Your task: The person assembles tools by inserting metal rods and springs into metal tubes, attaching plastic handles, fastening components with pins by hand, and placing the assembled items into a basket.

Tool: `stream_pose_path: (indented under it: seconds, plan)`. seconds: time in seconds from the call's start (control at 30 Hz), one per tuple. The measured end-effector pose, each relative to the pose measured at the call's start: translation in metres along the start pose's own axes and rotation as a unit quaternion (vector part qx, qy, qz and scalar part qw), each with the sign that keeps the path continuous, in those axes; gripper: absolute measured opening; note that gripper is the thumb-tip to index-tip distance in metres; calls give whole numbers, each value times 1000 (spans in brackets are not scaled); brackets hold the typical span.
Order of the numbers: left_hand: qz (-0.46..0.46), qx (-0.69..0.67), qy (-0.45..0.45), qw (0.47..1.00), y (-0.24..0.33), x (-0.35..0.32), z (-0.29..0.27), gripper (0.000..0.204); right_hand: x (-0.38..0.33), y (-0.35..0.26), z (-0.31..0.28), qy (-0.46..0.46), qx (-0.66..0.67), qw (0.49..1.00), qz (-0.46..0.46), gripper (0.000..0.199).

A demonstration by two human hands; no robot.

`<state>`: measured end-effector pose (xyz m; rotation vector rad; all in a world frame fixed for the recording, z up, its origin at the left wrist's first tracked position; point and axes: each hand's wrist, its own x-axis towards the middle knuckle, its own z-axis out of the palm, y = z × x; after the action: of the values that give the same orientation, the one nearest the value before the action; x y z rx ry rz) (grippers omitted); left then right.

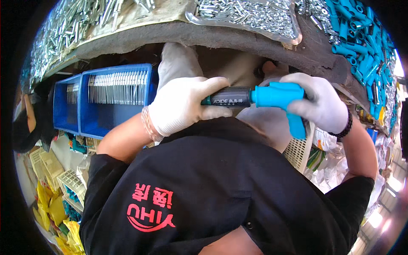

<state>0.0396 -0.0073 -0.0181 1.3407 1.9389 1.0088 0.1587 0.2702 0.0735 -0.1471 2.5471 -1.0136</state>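
Observation:
My left hand (178, 106), in a white glove, is wrapped around one end of a dark grey cylinder (231, 97). My right hand (323, 104), also gloved in white, grips a bright blue plastic pistol-shaped handle (278, 95). The cylinder's other end meets the handle's open front; how far it is inside I cannot tell. Both hands hold the pieces level in front of my black shirt, below the edge of the workbench (191, 36).
On the bench lie a clear tray of small metal parts (255, 17), a heap of metal pins (63, 25) and a pile of blue plastic pieces (361, 51). Blue crates of metal strips (102, 114) stand at left. White baskets (299, 151) and yellow packets (51, 208) lie on the floor.

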Motion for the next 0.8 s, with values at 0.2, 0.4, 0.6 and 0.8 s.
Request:
stream_pose_path:
  seconds: [0.2,0.4,0.6,0.8]
  plan:
    - [-21,-56,125,990,-7,7,16,59,-11,23,7,244,-78,940,-227,47]
    - [41,29,44,998,-6,16,21,58,-29,35,56,342,53,938,34,60]
    - [-102,-288,12,952,-14,6,0,57,-38,14,44,442,25,860,-254,34]
    - [-64,-280,-62,956,-5,24,14,58,-32,51,25,343,201,861,-318,34]
